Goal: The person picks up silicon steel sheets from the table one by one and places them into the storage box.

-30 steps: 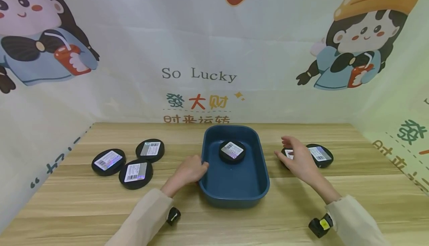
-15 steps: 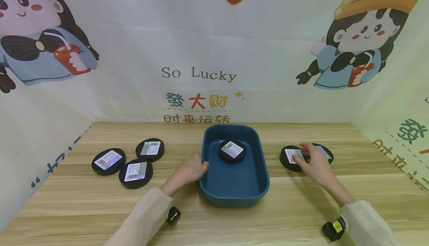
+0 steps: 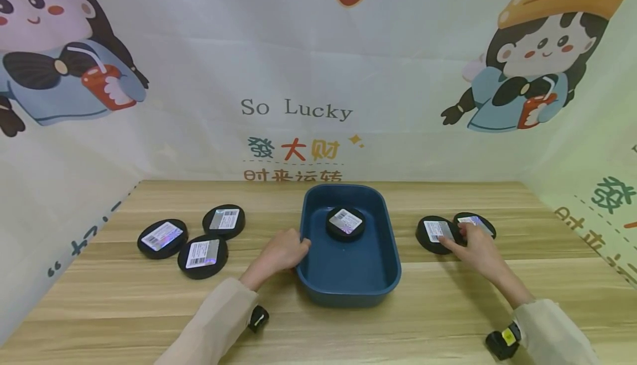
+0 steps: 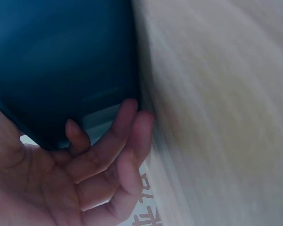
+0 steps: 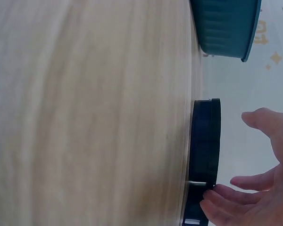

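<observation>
My left hand [image 3: 285, 250] holds the left wall of a dark blue rectangular bin [image 3: 348, 293], thumb over the rim and fingers along the outside. In the left wrist view those fingers [image 4: 127, 117] bend near the bin's base. A flat black round case [image 3: 345, 231] with a silver barcode label lies inside the bin. To the right, two similar cases sit side by side: a front one [image 3: 432, 239] and a rear one [image 3: 489, 225]. My right hand [image 3: 480, 251] spreads over them, thumb raised above the front case, fingertips [image 5: 208, 207] right at the rear case's edge.
Three more black labelled cases lie on the left of the wooden table [image 3: 124, 321]: a left one [image 3: 161, 251], a back one [image 3: 224, 232] and a front one [image 3: 201, 271]. A printed cloth [image 3: 423, 77] hangs behind the table and along both sides.
My right hand has moved right and lowered from above the front case to the rear case, uncovering the front one. My left hand and the bin have stayed in place.
</observation>
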`<state>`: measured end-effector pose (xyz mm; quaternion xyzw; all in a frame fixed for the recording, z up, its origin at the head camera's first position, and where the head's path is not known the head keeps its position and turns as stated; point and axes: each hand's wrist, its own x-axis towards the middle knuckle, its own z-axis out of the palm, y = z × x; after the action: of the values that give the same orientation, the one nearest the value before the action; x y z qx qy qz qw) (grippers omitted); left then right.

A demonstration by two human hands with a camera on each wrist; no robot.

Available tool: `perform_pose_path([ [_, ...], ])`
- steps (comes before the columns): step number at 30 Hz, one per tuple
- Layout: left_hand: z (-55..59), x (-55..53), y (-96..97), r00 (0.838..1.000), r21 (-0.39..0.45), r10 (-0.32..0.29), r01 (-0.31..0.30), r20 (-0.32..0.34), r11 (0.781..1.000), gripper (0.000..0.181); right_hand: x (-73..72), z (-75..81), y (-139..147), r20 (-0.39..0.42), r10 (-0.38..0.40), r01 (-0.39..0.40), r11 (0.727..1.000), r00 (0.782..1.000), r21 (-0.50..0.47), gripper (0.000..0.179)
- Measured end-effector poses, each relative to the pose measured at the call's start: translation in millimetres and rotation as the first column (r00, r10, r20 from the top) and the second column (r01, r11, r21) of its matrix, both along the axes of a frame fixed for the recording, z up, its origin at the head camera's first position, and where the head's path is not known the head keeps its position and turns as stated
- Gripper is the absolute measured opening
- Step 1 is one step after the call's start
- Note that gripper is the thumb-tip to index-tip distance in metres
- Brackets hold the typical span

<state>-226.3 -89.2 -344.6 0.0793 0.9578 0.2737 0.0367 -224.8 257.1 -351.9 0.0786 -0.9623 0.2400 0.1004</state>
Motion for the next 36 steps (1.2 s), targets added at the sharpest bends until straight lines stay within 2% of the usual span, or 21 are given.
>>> perform_pose_path([
  [7,0.2,0.2,-0.2,1.000,0.015,0.000,0.000,0.005,1.000,0.025,-1.8,1.9,-1.4,0.041,-0.023,0.021,0.999,0.999,0.034,0.057],
  [17,0.6,0.4,-0.3,1.000,0.009,-0.001,0.001,-0.007,1.000,0.025,-6.3,0.6,-7.3,0.156,-0.061,0.042,0.992,0.986,0.119,0.082],
  [23,0.9,0.3,0.0,1.000,0.013,0.002,-0.003,0.007,1.000,0.026,-16.7,-9.7,-3.7,0.111,-0.039,0.026,0.993,0.993,0.115,0.076],
  [29,0.4,-0.1,0.1,1.000,0.022,0.001,-0.001,0.011,1.000,0.027,-20.2,-2.0,-8.8,0.178,-0.027,-0.008,0.982,0.984,0.189,0.078],
  [36,-0.5,-0.6,-0.1,1.000,0.032,-0.002,0.002,0.010,0.999,0.027,-23.1,2.2,-14.6,0.204,-0.064,0.015,0.973,0.977,0.232,0.078],
])
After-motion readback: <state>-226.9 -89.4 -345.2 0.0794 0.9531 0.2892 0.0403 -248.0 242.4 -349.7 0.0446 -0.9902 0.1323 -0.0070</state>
